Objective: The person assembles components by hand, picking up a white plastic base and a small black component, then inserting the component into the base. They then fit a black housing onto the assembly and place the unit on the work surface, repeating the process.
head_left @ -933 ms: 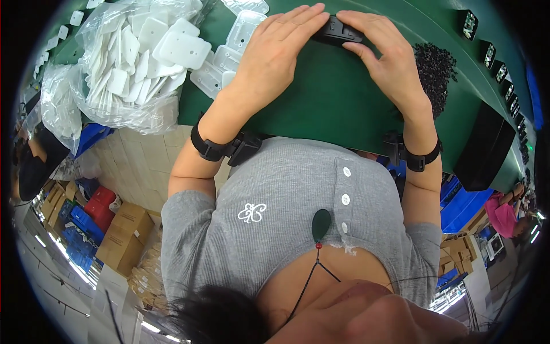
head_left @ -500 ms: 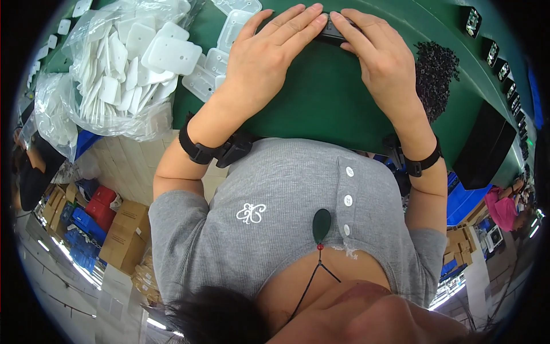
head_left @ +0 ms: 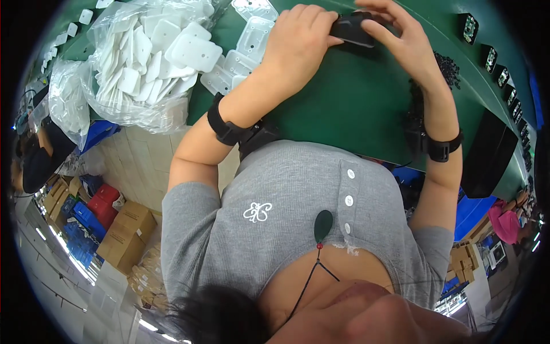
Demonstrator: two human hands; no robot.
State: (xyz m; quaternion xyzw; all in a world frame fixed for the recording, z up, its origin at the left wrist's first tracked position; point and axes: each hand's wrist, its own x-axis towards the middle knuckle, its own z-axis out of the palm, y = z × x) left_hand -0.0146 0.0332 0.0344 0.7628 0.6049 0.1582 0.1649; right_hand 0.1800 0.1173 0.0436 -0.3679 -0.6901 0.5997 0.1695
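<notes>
A black plastic housing [head_left: 354, 30], box-shaped and with rounded edges, is held between my hands over the green tabletop. My left hand [head_left: 301, 43] grips its left end, thumb at the lower edge and fingers curled at the top. At the right end, my right hand [head_left: 405, 41] pinches it, with the thumb on the near face and the fingers arched above. Part of the housing is hidden by the fingers. Beside my left forearm lie several translucent white plastic covers [head_left: 254, 39]. Past my right wrist is a pile of small black parts [head_left: 446, 67], partly covered by that arm.
An open clear bag of flat white plates [head_left: 137, 63] stands at the left table edge. Black housings with circuit boards [head_left: 490, 57] line the belt at right. A black panel [head_left: 488, 152] sits near my right elbow. Cartons [head_left: 127, 236] and other people are farther off.
The housing has risen off the table and tilted, showing more of its face. My hands have shifted right, and my right fingers have changed from flat on it to a curled hold.
</notes>
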